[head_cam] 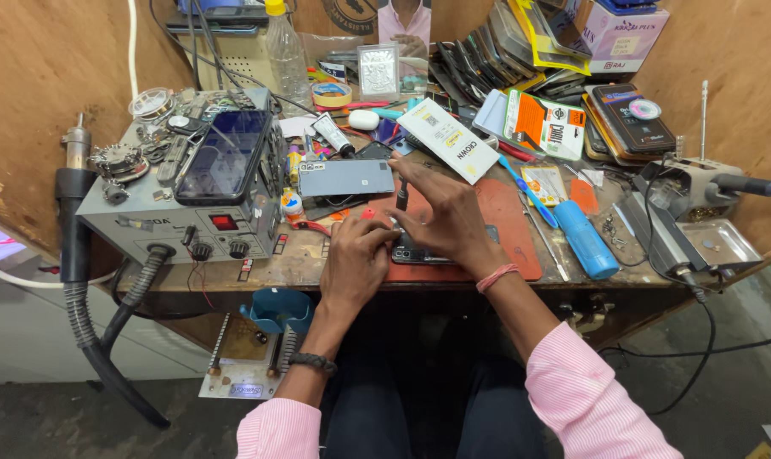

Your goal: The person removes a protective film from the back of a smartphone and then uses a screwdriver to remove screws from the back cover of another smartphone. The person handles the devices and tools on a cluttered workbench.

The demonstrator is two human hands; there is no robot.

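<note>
Left hand [357, 259] pressed down on the near end of a dark phone [419, 252], fingers curled over its edge, pinning it flat on the red work mat [508, 223] at the front middle of the table [305, 259]. Right hand [440, 208] pinching a thin dark screwdriver [401, 197] by the top, held upright, tip down at the phone's far end; other fingers spread loose above it. Phone mostly hidden under both hands, only a dark strip shows.

Around it: grey rework station [181, 217] left of the hands with a second phone [224, 155] lying screen up on top, black hose hanging off the table edge. Grey phone [345, 177] just behind the left hand. White flat box [447, 140] tilted behind the right hand. Blue cylinder [587, 240] right of the mat, blue toothbrush [528, 191] beside it
</note>
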